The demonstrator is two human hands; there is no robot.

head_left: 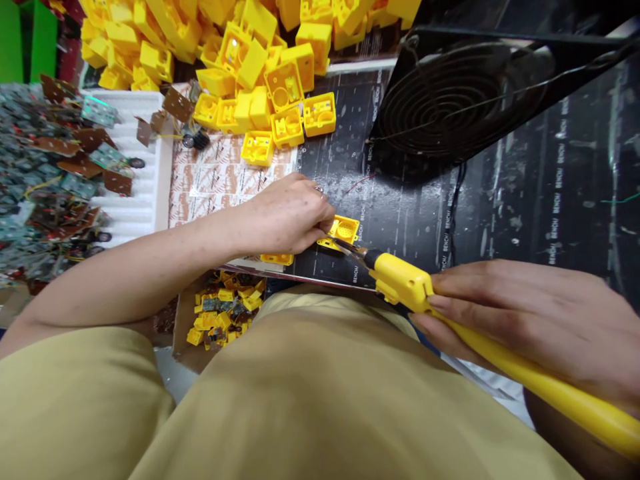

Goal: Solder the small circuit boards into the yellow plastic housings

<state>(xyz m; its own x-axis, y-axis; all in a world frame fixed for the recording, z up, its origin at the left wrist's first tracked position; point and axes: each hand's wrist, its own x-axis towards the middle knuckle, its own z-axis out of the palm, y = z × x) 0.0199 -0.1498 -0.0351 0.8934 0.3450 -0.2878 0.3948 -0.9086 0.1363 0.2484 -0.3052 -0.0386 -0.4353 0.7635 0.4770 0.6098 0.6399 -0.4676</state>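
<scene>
On the black bench mat, near its front edge, lies a small yellow plastic case (pixel 347 229) with a round perforated patch inside. My left hand (pixel 295 212) is closed at its left end, the fingers bunched and partly hiding it; any small part between the fingertips is hidden. From the right, my right hand (pixel 525 320) grips a long yellow-handled tool (pixel 403 279) with a black collar and a thin metal tip. The tip points into the case beside my left fingertips. Another yellow case (pixel 277 259) shows partly below my left wrist.
Yellow cases (pixel 240 53) are heaped at the back. A black fan (pixel 450 100) with a wire guard stands back right. On the left, a white foam tray (pixel 135 173) sits beside piled wired circuit boards (pixel 45 160). Below the bench edge, a cardboard box (pixel 183 330) holds yellow pieces.
</scene>
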